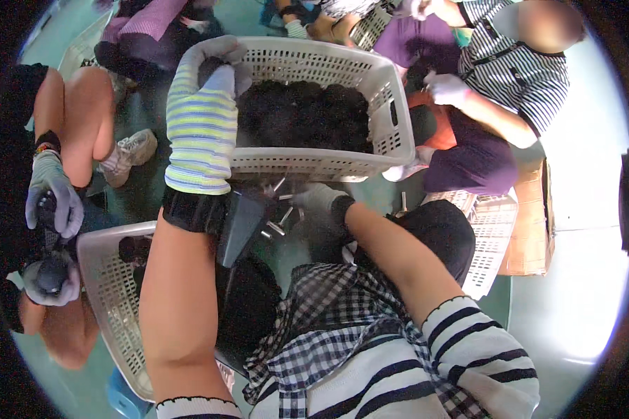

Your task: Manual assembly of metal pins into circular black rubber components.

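My left hand (pixel 206 105), in a grey-palmed glove with yellow, white and blue stripes, is raised over the near-left rim of a white perforated basket (pixel 314 155). Its fingers curl around a dark rounded part (pixel 211 68), whose kind I cannot make out. Many black rounded parts (pixel 304 115) fill the basket. My right hand (pixel 320 200), also gloved, is low beside a dark grey machine (pixel 244 220) with several metal rods (pixel 278 228). Blur and shadow hide its fingers, so whether it grips anything cannot be told.
Another white basket (pixel 112 314) with some black parts stands at my left. A neighbour's gloved hands (pixel 52 276) hold black parts there. At right are another white basket (pixel 493 241) and a cardboard box (pixel 531 223). A person in a striped shirt (pixel 514 70) sits beyond.
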Demonstrator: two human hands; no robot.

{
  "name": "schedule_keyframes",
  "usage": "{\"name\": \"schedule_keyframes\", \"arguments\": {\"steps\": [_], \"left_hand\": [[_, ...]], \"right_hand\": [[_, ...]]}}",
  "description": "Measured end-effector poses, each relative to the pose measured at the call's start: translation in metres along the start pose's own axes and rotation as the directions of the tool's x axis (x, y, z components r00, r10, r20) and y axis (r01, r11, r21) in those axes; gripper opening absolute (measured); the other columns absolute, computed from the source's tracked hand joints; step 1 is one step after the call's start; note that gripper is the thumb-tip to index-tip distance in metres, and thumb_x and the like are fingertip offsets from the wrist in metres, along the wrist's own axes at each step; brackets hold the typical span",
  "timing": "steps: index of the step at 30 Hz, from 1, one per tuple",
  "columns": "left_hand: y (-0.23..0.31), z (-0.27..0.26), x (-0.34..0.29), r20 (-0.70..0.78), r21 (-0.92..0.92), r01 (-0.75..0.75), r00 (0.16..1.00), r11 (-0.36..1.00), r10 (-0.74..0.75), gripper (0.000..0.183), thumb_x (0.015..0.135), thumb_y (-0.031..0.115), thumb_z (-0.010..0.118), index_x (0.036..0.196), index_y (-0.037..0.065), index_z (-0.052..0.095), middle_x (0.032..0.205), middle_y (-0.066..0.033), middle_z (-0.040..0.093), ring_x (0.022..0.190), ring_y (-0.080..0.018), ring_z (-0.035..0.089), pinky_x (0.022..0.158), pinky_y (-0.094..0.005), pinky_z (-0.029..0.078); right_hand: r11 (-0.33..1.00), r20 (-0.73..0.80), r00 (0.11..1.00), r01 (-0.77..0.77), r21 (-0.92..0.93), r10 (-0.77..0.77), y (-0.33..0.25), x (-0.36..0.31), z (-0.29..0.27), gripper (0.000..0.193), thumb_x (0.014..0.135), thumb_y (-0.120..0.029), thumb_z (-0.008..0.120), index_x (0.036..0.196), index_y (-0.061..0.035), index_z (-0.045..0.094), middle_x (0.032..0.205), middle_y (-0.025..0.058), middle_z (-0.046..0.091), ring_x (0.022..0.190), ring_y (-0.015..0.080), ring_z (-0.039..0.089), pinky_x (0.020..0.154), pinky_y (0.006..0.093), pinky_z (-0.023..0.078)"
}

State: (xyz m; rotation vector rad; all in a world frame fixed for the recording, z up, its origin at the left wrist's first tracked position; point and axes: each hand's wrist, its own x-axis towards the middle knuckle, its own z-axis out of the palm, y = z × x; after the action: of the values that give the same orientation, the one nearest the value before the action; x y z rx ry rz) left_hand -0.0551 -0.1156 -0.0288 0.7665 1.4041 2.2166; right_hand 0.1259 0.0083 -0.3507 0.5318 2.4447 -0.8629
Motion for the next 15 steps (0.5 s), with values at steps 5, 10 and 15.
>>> {"name": "schedule_keyframes", "arguments": {"steps": [5, 10, 15], "left_hand": [[-0.006, -0.025, -0.005, 0.018, 0.221, 0.021, 1.000, 0.975, -0.026, 0.016, 0.090, 0.004, 0.053, 0.104, 0.004, 0.062, 0.090, -0.0038, 0.063, 0.080, -0.0094, 0.061, 0.073, -0.0228, 0.051], [-0.013, -0.022, -0.002, 0.053, 0.366, -0.012, 0.999, 0.931, -0.008, 0.014, 0.090, 0.005, 0.055, 0.102, 0.003, 0.062, 0.088, -0.0036, 0.064, 0.080, -0.0092, 0.061, 0.073, -0.0222, 0.050], [-0.017, -0.040, 0.003, -0.031, 0.387, 0.112, 0.994, 0.915, -0.109, 0.017, 0.091, 0.009, 0.055, 0.105, 0.001, 0.062, 0.093, -0.0056, 0.065, 0.084, -0.0104, 0.062, 0.076, -0.0219, 0.049]], "right_hand": [[0.729, -0.078, 0.756, -0.590, 0.347, 0.650, -0.031, -0.009, 0.051, 0.059, 0.084, -0.043, 0.057, 0.136, -0.0170, 0.044, 0.139, 0.0202, 0.043, 0.125, 0.0340, 0.046, 0.102, 0.0398, 0.040], [0.848, -0.269, 0.805, -0.492, 0.196, 0.529, -0.020, 0.000, 0.079, 0.060, 0.084, -0.031, 0.057, 0.141, -0.0264, 0.038, 0.149, 0.0191, 0.026, 0.131, 0.0357, 0.037, 0.104, 0.0421, 0.038], [0.865, -0.012, 0.872, -0.484, 0.136, 0.489, -0.012, 0.014, 0.061, 0.053, 0.088, -0.023, 0.053, 0.139, -0.0182, 0.036, 0.131, 0.0236, 0.048, 0.116, 0.0414, 0.051, 0.094, 0.0463, 0.044]]}}
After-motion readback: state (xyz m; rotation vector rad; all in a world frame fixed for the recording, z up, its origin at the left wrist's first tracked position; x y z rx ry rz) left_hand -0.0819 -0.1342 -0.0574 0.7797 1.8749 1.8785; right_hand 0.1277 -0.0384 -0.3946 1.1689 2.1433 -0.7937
